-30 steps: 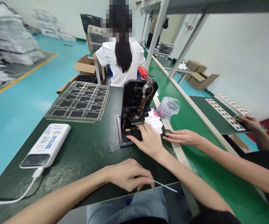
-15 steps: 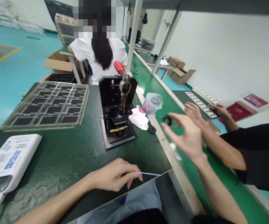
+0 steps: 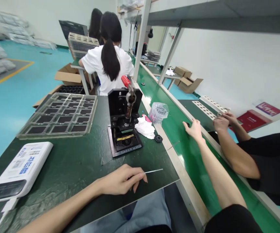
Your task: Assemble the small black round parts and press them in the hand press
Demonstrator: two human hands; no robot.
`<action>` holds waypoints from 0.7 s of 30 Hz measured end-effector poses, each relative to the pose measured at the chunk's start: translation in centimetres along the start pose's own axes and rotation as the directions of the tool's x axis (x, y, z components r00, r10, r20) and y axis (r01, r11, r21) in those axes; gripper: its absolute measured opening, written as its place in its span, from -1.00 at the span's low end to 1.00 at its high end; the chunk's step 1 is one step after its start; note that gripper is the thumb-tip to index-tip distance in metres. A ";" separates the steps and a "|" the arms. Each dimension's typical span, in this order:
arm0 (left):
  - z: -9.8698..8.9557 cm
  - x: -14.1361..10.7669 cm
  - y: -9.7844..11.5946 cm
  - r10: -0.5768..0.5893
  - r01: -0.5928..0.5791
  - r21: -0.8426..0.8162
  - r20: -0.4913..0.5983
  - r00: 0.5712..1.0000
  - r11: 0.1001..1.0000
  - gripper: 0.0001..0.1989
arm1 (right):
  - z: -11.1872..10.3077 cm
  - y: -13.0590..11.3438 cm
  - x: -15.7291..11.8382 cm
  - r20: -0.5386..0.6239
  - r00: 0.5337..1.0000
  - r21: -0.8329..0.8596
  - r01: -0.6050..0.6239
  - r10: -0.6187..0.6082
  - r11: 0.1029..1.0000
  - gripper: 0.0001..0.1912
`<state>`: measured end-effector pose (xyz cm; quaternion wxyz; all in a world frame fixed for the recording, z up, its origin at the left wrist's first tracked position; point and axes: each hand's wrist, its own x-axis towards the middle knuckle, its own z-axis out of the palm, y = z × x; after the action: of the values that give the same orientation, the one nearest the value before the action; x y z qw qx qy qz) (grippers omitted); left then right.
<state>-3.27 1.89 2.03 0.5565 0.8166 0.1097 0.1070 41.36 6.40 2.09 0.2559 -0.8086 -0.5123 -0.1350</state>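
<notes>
My left hand (image 3: 123,179) rests near the front edge of the green table and pinches a thin pale stick (image 3: 154,170) pointing right. Out over the green belt, my right hand (image 3: 194,130) is at a small black part (image 3: 188,124), partly hidden by the fingers; whether it still grips the part is unclear. A black press fixture (image 3: 125,129) with a red handle (image 3: 125,81) stands mid-table, a yellow strip (image 3: 125,138) across its base. Beside it lie a white cloth (image 3: 145,127) and a round black part (image 3: 158,138).
A clear compartment tray (image 3: 59,116) and a white device (image 3: 21,171) with a cable occupy the left. A clear plastic bag (image 3: 158,112) sits by the belt (image 3: 171,129). Across it, a co-worker's hands (image 3: 223,122) work beside white perforated strips (image 3: 204,110). Another person sits ahead.
My right hand has reached farther out and down over the belt with the black part. The co-worker's nearer hand has moved right to the other hand. The view has shifted slightly.
</notes>
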 end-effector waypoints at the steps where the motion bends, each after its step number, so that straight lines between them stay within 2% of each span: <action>1: 0.0 0.0 0.0 0.002 -0.002 -0.004 -0.002 1.000 1.000 -0.54 | -0.3 -0.2 -0.4 -0.037 0.999 0.032 0.006 -0.005 0.999 -0.45; 5: 0.2 0.1 0.0 0.019 -0.019 -0.022 -0.016 1.000 1.000 -0.55 | -2.5 -1.5 -3.0 -0.119 0.991 0.168 0.083 -0.063 0.982 -0.50; 7: 0.3 0.1 -0.1 0.022 -0.023 -0.028 -0.020 1.000 0.999 -0.55 | -3.4 -2.8 -4.3 -0.040 0.987 0.280 0.163 -0.158 0.946 -0.53; 8: 0.3 0.1 -0.1 0.018 -0.018 -0.028 -0.019 1.000 0.999 -0.55 | -3.7 -3.6 -4.8 0.063 0.972 0.359 0.191 -0.227 0.914 -0.55; 9: 0.3 0.0 -0.1 0.009 -0.010 -0.027 -0.015 1.000 1.000 -0.54 | -3.9 -4.4 -5.0 0.196 0.932 0.443 0.193 -0.305 0.875 -0.56; 11: 0.2 0.0 -0.1 -0.011 0.011 -0.024 -0.001 1.000 1.000 -0.53 | -3.5 -6.3 -5.0 0.436 0.788 0.566 0.134 -0.434 0.813 -0.49; 12: 0.2 0.0 0.0 -0.020 0.020 -0.024 0.006 1.000 1.000 -0.53 | -3.1 -7.2 -4.8 0.509 0.722 0.590 0.104 -0.468 0.801 -0.44; 13: 0.1 0.0 0.0 -0.026 0.026 -0.026 0.010 1.000 0.999 -0.52 | -2.6 -8.1 -4.5 0.549 0.678 0.601 0.085 -0.488 0.795 -0.39; 14: 0.1 0.1 0.0 -0.031 0.031 -0.028 0.009 0.999 0.999 -0.52 | -2.1 -8.8 -4.2 0.564 0.656 0.609 0.079 -0.501 0.789 -0.36; 17: 0.2 0.1 -0.1 -0.036 0.036 -0.026 -0.003 0.999 0.999 -0.51 | -1.0 -10.3 -3.6 0.571 0.629 0.628 0.080 -0.527 0.774 -0.34; 19: 0.3 0.1 -0.1 -0.026 0.026 -0.025 -0.007 1.000 0.999 -0.51 | -1.0 -10.4 -3.6 0.581 0.609 0.635 0.074 -0.540 0.769 -0.36; 20: 0.4 0.1 -0.1 -0.017 0.017 -0.025 -0.010 1.000 1.000 -0.51 | -1.3 -10.1 -3.6 0.574 0.618 0.639 0.071 -0.537 0.766 -0.38; 21: 0.4 0.1 -0.1 -0.010 0.010 -0.025 -0.015 1.000 1.000 -0.52 | -1.8 -9.8 -3.7 0.550 0.652 0.643 0.069 -0.522 0.763 -0.41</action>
<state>-3.01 1.56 1.81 0.5664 0.8081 0.1166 0.1119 31.00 5.97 4.52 0.2429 -0.5810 -0.7165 0.3001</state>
